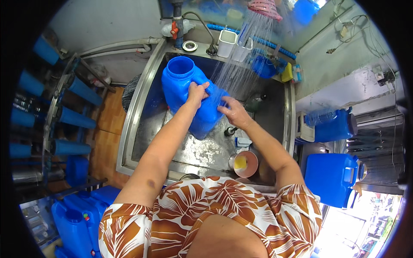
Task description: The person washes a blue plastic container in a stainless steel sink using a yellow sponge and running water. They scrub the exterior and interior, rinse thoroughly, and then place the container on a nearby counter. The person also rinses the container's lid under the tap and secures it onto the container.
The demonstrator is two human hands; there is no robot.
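Note:
A wide-mouthed blue plastic container [176, 94] leans in the steel sink [124, 161], its open top uppermost. My left hand [196, 93] is closed round the handle on its neck. My right hand [232, 109] has its fingers apart and bent against the container's right side, under streams of water from a pink shower outlet [263, 8]. In the sink's lower right sit a pink tub [251, 167] with something yellow inside, a small white-and-blue item [243, 142] and a dark fitting [230, 131].
White plastic holders [226, 43] and a red-handled valve [174, 30] line the back. A yellow sponge [287, 74] sits at the back right. Blue containers [322, 176] stand right and lower left [73, 223]. A rack with blue cylinders [75, 118] is at left, beside orange wood-look flooring [109, 120].

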